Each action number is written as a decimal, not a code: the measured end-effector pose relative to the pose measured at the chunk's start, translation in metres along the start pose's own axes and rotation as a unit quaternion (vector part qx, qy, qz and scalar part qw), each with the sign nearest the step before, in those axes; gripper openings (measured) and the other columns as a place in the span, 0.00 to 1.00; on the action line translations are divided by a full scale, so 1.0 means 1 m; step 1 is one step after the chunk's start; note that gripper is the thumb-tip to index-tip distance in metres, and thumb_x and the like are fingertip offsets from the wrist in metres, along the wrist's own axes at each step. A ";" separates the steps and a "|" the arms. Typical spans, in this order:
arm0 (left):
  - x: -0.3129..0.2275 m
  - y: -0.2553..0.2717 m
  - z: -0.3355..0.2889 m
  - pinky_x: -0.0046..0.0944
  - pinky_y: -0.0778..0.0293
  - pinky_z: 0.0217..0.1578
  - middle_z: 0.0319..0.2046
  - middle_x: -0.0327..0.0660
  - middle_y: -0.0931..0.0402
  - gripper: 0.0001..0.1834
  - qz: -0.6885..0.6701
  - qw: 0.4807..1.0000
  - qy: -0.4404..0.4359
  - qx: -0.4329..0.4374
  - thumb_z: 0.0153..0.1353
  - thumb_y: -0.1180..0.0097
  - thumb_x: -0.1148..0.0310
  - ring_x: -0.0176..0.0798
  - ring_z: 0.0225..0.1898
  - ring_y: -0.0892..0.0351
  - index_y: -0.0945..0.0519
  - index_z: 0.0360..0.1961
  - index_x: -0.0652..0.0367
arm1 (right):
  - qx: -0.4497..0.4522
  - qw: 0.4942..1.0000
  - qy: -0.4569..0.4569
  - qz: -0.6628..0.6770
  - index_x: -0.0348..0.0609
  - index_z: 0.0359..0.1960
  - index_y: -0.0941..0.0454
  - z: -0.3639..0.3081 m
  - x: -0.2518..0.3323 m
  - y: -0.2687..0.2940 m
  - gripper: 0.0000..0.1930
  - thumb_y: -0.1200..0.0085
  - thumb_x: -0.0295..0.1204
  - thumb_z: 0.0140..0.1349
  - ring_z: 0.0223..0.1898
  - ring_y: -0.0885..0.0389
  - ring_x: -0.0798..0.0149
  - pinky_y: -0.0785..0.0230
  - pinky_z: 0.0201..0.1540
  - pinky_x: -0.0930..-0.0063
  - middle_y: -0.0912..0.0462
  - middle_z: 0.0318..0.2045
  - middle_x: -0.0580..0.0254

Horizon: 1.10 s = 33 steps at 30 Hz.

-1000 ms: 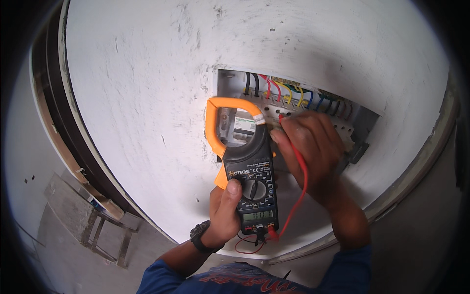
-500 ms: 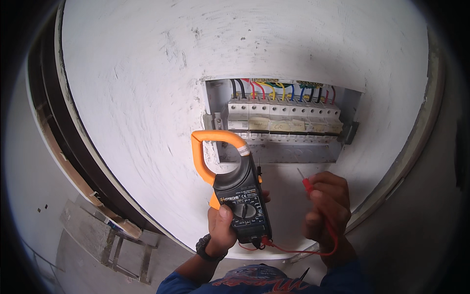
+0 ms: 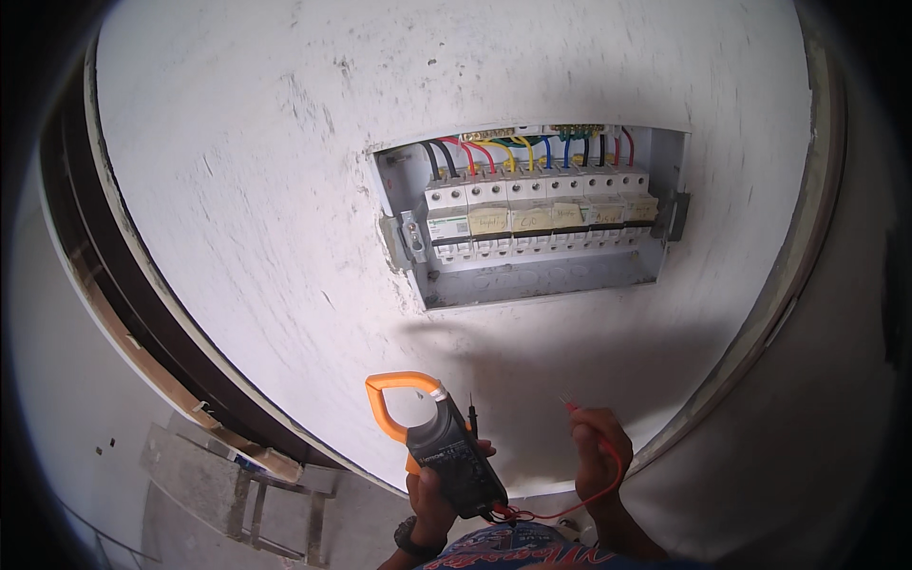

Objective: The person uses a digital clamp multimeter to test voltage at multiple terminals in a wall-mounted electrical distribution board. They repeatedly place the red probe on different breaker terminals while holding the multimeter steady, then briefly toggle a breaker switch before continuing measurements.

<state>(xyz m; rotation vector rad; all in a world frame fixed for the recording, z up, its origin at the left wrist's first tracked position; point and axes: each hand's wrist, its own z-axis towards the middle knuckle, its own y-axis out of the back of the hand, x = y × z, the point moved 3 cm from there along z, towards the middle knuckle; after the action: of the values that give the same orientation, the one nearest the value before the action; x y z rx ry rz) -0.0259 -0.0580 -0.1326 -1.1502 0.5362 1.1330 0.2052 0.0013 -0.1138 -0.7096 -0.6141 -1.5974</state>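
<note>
My left hand grips a grey clamp meter with an orange jaw, held upright low in the view; a black probe tip pokes up beside it. My right hand holds a red test probe, its red lead looping back to the meter. Both hands are well below an open breaker box recessed in the white wall. The box holds a row of white breakers with coloured wires running in at the top.
The rough white plaster wall surrounds the box. A dark door frame edge curves down the left. Wooden planks or a pallet lie on the floor at lower left. A wall corner runs along the right.
Both hands have dropped away from the breaker box with the meter and red probe. One second ago the right hand was up at the breakers; the box now shows fully, farther off.
</note>
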 end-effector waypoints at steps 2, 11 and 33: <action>-0.001 0.005 -0.006 0.54 0.14 0.53 0.54 0.65 0.17 0.49 0.015 1.000 0.003 -0.003 0.71 0.48 0.32 0.59 0.54 0.12 0.33 0.70 0.72 | 0.013 0.998 -0.054 0.036 0.36 0.45 0.18 -0.007 -0.005 -0.007 0.06 0.45 0.24 0.74 0.37 0.20 0.67 0.26 0.44 0.71 0.17 0.36 0.59; -0.004 0.006 -0.020 0.53 0.12 0.46 0.51 0.59 0.16 0.51 0.046 0.998 0.034 0.001 0.69 0.50 0.27 0.60 0.50 0.11 0.32 0.70 0.68 | 0.096 0.969 -0.199 0.109 0.36 0.48 0.14 -0.035 0.004 -0.023 0.08 0.42 0.20 0.70 0.47 0.13 0.65 0.24 0.53 0.71 0.11 0.44 0.53; -0.003 0.003 -0.034 0.49 0.12 0.53 0.60 0.62 0.21 0.51 -0.051 0.980 0.143 0.128 0.71 0.44 0.35 0.55 0.58 0.14 0.38 0.73 0.75 | 0.236 0.922 -0.272 0.140 0.34 0.43 0.13 -0.055 -0.014 -0.052 0.07 0.39 0.27 0.74 0.37 0.16 0.69 0.25 0.43 0.73 0.13 0.35 0.60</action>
<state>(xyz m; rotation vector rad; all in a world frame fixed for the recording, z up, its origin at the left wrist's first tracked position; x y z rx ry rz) -0.0234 -0.0898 -0.1437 -1.1057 0.8118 0.7879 0.1489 -0.0222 -0.1614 -0.8292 -1.1981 -0.9206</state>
